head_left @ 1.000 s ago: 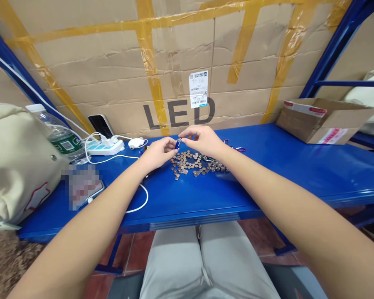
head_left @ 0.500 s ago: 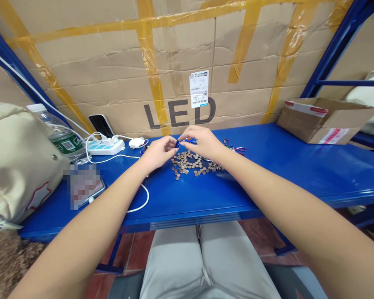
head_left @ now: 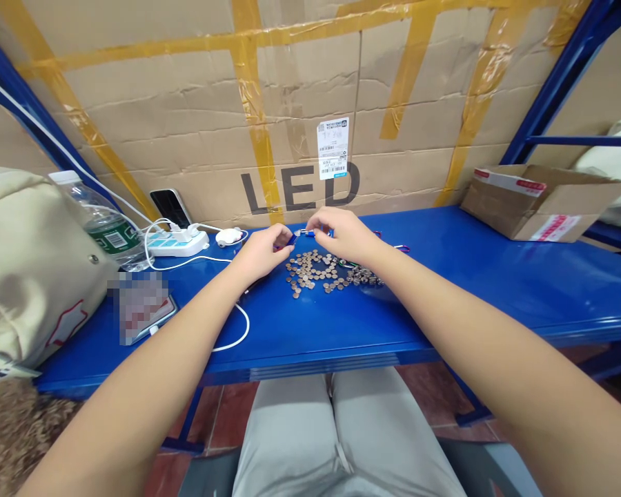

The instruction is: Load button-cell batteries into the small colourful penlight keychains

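My left hand (head_left: 259, 257) is closed, pinching a small blue tube (head_left: 292, 239) between thumb and fingertips. Just to its right, my right hand (head_left: 344, 235) grips a thin blue-and-silver piece (head_left: 308, 233), its silver end towards the tube. A narrow gap separates the two pieces. Beneath my hands, many small round metal discs (head_left: 310, 270) lie spread over the blue table (head_left: 321, 324). Small silver parts (head_left: 365, 277) are heaped under my right wrist. Beyond that forearm a purple-red carabiner (head_left: 402, 248) shows, partly hidden.
On the left are a power strip (head_left: 179, 243) with white cables, a phone (head_left: 150, 321), a water bottle (head_left: 111, 228) and a beige bag (head_left: 36, 255). An opened cardboard box (head_left: 528, 203) stands at the right. A large taped carton (head_left: 201, 117) forms the back.
My right hand has drawn slightly right and away from my left. The blue-and-silver piece now shows a silver end, apart from the blue tube.
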### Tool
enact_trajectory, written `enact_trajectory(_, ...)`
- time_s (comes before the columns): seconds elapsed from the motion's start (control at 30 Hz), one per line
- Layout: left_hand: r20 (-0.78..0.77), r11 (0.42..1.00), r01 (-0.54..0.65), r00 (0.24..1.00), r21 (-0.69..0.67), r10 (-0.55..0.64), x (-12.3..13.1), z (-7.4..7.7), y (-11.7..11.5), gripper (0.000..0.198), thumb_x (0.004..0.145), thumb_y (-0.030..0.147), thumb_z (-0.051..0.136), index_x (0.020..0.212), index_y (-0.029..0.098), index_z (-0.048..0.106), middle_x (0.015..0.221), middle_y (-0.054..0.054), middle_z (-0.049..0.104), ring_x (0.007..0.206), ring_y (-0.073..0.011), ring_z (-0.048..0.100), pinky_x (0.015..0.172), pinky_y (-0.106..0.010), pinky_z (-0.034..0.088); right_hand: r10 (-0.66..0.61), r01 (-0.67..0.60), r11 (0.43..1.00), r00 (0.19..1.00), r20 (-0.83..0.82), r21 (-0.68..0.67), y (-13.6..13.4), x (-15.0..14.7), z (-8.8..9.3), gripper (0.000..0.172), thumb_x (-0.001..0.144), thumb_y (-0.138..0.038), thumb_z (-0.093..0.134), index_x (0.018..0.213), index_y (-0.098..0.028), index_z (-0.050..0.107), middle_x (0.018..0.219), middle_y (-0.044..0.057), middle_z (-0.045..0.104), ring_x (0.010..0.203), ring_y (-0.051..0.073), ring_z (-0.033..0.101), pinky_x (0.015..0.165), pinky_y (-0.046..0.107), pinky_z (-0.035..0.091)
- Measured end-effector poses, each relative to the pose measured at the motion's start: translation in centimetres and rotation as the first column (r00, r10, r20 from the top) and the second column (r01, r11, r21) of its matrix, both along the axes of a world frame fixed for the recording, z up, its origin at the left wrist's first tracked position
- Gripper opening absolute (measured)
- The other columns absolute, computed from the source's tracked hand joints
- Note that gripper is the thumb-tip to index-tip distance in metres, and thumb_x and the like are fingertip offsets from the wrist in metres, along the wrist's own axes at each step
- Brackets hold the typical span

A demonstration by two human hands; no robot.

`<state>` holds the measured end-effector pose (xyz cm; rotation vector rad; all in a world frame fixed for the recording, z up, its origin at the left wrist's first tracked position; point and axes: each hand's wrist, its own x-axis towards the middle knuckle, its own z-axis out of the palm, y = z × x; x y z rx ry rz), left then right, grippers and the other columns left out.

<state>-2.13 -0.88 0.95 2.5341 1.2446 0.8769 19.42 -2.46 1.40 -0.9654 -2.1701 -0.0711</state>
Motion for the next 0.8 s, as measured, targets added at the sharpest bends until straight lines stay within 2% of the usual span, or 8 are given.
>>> enact_trajectory(0.13,-0.069,0.997,-0.032,0.997,-0.067,0.027,0.1,0.0,-0.1,0.017,0.082,0.021,0.062,0.098,0.017,0.06,0.096,-0.005,0.072,0.089,-0.0184,0.068,0.086,-0.033,0.053,-0.126,0.178,0.967,0.957,0.261,-0.183,0.6,0.6,-0.7,0.019,0.08,-0.024,0.056,0.09,-0.021,0.072,0.099,0.009,0.067,0.095,0.025,0.058,0.08,0.038,0.045)
enact_trajectory(0.2,-0.077,0.997,-0.035,0.997,-0.074,0.029,0.1,0.0,-0.1,0.018,0.083,0.022,0.061,0.1,0.017,0.061,0.098,-0.005,0.072,0.091,-0.0185,0.068,0.087,-0.033,0.053,-0.14,0.239,0.941,0.919,0.368,-0.24,0.7,0.8,-1.1,0.018,0.079,-0.029,0.061,0.09,-0.024,0.074,0.106,0.009,0.065,0.101,0.028,0.057,0.083,0.041,0.044)
enact_trajectory(0.27,-0.076,0.997,-0.032,0.997,-0.073,0.027,0.1,0.0,-0.1,0.019,0.083,0.022,0.061,0.101,0.017,0.061,0.098,-0.005,0.072,0.091,-0.0184,0.068,0.087,-0.033,0.053,-0.131,0.249,0.932,0.91,0.394,-0.265,0.7,0.8,-1.3,0.019,0.08,-0.032,0.062,0.093,-0.026,0.075,0.111,0.009,0.064,0.104,0.028,0.056,0.086,0.042,0.044)
enact_trajectory(0.63,-0.096,0.998,-0.018,0.995,-0.068,0.012,0.0,-0.2,0.1,0.018,0.082,0.024,0.062,0.1,0.018,0.06,0.097,-0.004,0.072,0.09,-0.018,0.068,0.086,-0.033,0.053,-0.121,0.256,0.916,0.91,0.396,-0.309,1.0,-0.1,-1.9,0.012,0.078,-0.027,0.064,0.085,-0.023,0.072,0.109,0.008,0.064,0.102,0.027,0.059,0.083,0.038,0.046)
enact_trajectory(0.7,-0.097,0.998,-0.015,0.995,-0.065,0.008,0.0,-0.2,0.2,0.017,0.082,0.023,0.062,0.099,0.018,0.06,0.096,-0.005,0.072,0.091,-0.0182,0.068,0.086,-0.033,0.053,-0.111,0.217,0.924,0.94,0.322,-0.315,1.1,-0.1,-1.8,0.008,0.076,-0.025,0.066,0.082,-0.022,0.071,0.106,0.008,0.064,0.099,0.025,0.06,0.082,0.037,0.047)
enact_trajectory(0.8,-0.091,0.998,-0.007,0.996,-0.063,0.001,-0.1,-0.3,0.3,0.017,0.082,0.023,0.061,0.098,0.019,0.06,0.096,-0.005,0.072,0.091,-0.0186,0.068,0.087,-0.034,0.053,-0.05,0.069,0.969,0.995,0.086,-0.235,1.1,0.0,-1.5,0.004,0.076,-0.023,0.066,0.079,-0.02,0.067,0.102,0.008,0.064,0.098,0.022,0.06,0.089,0.037,0.047)
